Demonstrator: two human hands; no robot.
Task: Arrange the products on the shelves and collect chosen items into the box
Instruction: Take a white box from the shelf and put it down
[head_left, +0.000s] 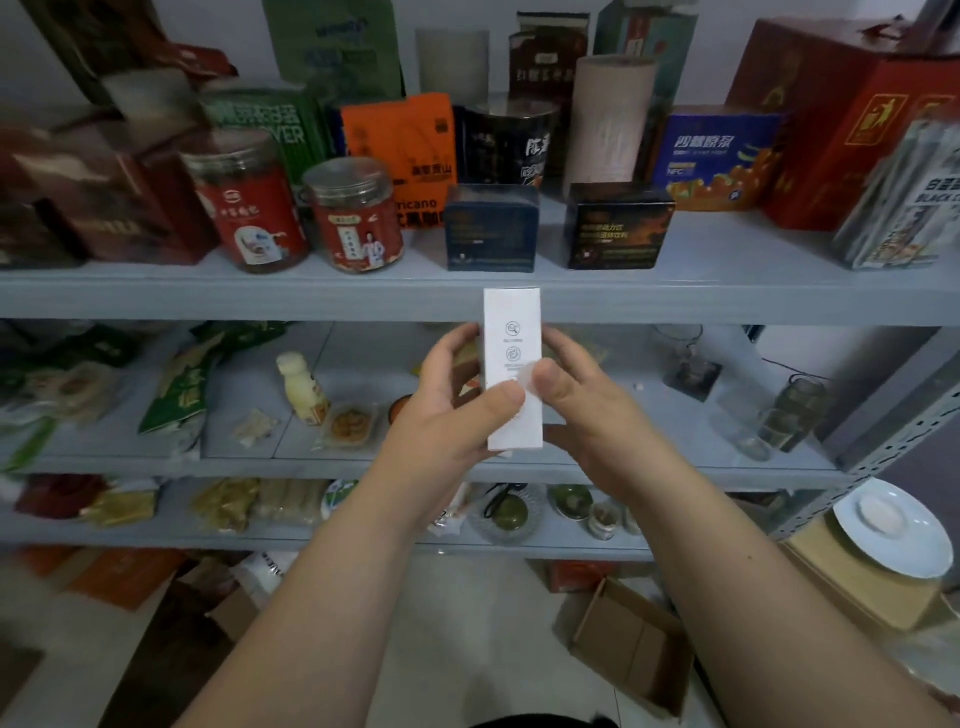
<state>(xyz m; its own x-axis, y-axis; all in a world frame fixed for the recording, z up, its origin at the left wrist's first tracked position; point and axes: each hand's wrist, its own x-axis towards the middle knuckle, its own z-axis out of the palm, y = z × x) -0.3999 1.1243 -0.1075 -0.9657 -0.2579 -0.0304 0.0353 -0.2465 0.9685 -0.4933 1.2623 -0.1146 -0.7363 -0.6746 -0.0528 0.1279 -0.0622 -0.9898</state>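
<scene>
A stockroom or small shop is indicated: grey metal shelving (208, 304) with a perforated upright (893, 436) is crowded with packaged goods, among them a red-labelled jar (358, 218), an orange coffee bag (400, 140) and a blue juice carton (722, 156). An open cardboard box (628, 644) is seen on the tiled floor (467, 623).

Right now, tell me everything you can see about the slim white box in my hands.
The slim white box is a tall, narrow carton that looks like cardboard. It is closed and held upright in front of the grey shelf edge. Its facing side is plain white with two small round grey icons and unreadable print. The left hand grips its left side and the right hand its right, both thumbs on the lower front.
</scene>
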